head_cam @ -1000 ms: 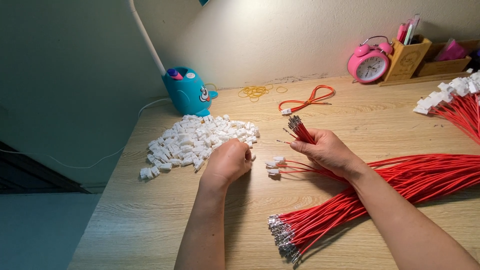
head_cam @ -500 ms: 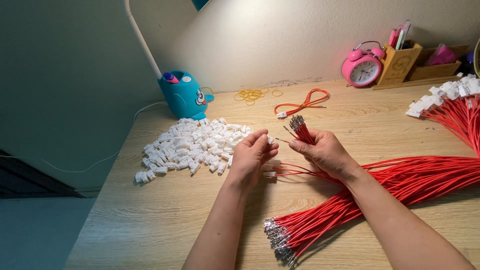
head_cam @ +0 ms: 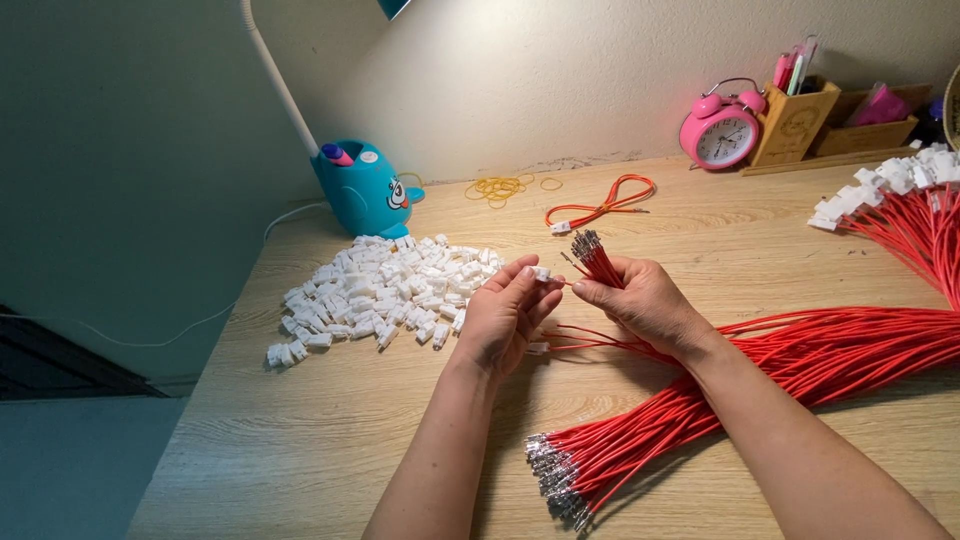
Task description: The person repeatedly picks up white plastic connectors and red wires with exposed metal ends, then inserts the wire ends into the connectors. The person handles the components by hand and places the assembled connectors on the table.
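Left hand (head_cam: 505, 315) up off the wooden desk (head_cam: 330, 440), thumb and fingertips pinched tight on one small white connector housing (head_cam: 541, 273); right hand (head_cam: 645, 300) just beside it, fist curled round a short bunch of red wires (head_cam: 597, 260) — metal tips fanning upward; a single tip meets the housing, though whether it is seated I cannot tell. Left of the hands, the pile of white housings (head_cam: 385, 290); behind that pile, the blue lamp base (head_cam: 362, 192); right of the hands, the long red wire bundle (head_cam: 800, 365) — lying flat across the desk.
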